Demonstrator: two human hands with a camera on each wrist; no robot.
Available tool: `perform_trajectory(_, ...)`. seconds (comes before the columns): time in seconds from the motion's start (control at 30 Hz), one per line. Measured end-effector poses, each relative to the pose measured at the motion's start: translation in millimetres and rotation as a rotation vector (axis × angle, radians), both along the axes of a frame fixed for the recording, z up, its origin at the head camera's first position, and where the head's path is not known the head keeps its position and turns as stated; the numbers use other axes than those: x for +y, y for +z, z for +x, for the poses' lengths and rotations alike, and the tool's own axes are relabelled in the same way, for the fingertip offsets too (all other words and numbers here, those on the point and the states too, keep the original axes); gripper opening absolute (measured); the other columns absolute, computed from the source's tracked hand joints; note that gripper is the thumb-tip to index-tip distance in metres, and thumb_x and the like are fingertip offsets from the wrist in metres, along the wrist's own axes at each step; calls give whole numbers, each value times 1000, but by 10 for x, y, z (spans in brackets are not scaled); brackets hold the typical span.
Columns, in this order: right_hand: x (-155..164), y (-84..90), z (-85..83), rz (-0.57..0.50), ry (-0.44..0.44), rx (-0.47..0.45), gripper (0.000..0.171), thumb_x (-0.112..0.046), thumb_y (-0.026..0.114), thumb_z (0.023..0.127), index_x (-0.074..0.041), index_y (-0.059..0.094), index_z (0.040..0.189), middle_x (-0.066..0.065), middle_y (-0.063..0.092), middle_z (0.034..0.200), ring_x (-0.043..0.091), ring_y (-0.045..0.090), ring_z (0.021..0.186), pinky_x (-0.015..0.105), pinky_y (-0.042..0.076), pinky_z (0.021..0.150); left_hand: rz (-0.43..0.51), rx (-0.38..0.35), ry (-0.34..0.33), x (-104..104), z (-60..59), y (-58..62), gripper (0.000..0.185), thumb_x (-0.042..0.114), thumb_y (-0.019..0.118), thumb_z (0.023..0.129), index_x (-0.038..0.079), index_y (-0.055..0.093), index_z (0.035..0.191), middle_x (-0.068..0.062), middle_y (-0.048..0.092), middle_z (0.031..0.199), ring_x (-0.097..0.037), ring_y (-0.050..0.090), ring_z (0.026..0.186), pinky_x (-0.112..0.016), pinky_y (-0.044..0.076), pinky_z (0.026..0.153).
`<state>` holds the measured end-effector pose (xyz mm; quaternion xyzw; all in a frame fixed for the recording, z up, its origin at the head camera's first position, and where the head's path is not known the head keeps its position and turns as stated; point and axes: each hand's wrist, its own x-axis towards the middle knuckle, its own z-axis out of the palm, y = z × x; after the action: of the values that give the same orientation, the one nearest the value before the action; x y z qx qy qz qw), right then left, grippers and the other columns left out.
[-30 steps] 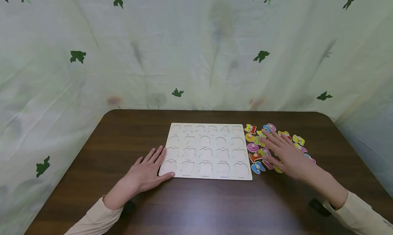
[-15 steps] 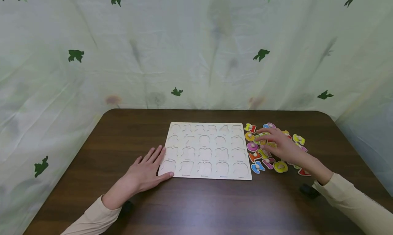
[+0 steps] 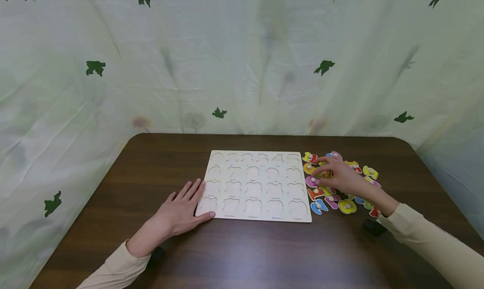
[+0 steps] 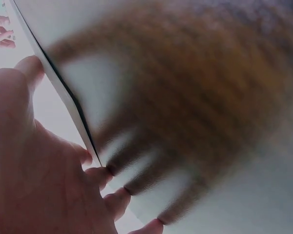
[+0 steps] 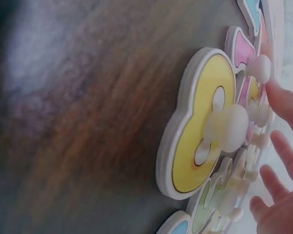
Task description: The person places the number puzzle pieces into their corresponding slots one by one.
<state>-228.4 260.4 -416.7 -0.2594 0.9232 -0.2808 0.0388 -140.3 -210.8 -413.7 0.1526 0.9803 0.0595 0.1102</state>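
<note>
A white puzzle board [image 3: 252, 187] with rows of number-shaped recesses lies on the table. My left hand [image 3: 181, 211] rests flat at its left edge, fingers spread, the thumb on the near corner. In the left wrist view the fingertips [image 4: 118, 196] touch the board's edge. To the right of the board, my right hand [image 3: 338, 176] hovers over a heap of knobbed number pieces. Its thumb and index finger are at a purple round piece [image 3: 311, 181], their tips apart around its knob; contact cannot be told. The right wrist view shows a yellow eight piece [image 5: 185, 165] beside the hand.
Loose pieces include a blue one [image 3: 319, 206], an orange-red one [image 3: 314, 193], an orange round one [image 3: 309, 168] and a yellow one [image 3: 370, 172]. Several lie partly under the right hand. The dark wooden table [image 3: 242, 255] backs onto a patterned curtain [image 3: 242, 62].
My right hand has drawn back over the pieces, its spread fingers bending, and the thumb and index finger have come down to the purple round piece. The left hand stays in place.
</note>
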Motion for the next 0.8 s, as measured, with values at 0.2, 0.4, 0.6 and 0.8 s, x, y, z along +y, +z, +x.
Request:
perform_trajectory(0.2,-35,-32,-28,-4,22,-5,14,-17,78,86,-18,78,100,18,52,136,43,41,126,62,40,93,-13,-3,8,-18,-17,-52,100,79,38,88,12,15,159,-9,10,164,-31,12,149,-64,20,110)
perform_trajectory(0.4,-25,3,-26,-15,12,-21,11,-18,76,88,-17,77,99,18,53,134,42,41,125,56,44,89,-12,-9,5,-4,-15,-29,100,78,40,88,11,16,159,-10,10,164,-32,12,149,-64,19,110)
perform_trajectory(0.6,-7,56,-29,-25,1,10,13,-18,76,88,-15,78,100,19,53,132,41,39,123,54,44,87,-7,-12,4,16,-2,37,98,74,42,90,9,17,158,-12,11,164,-34,13,148,-65,19,109)
perform_trajectory(0.8,-74,90,-53,-54,26,41,14,-17,77,87,-15,77,101,18,55,131,39,40,121,56,38,89,-17,-16,2,17,-5,38,98,75,42,90,9,16,158,-12,11,164,-35,13,148,-66,20,109)
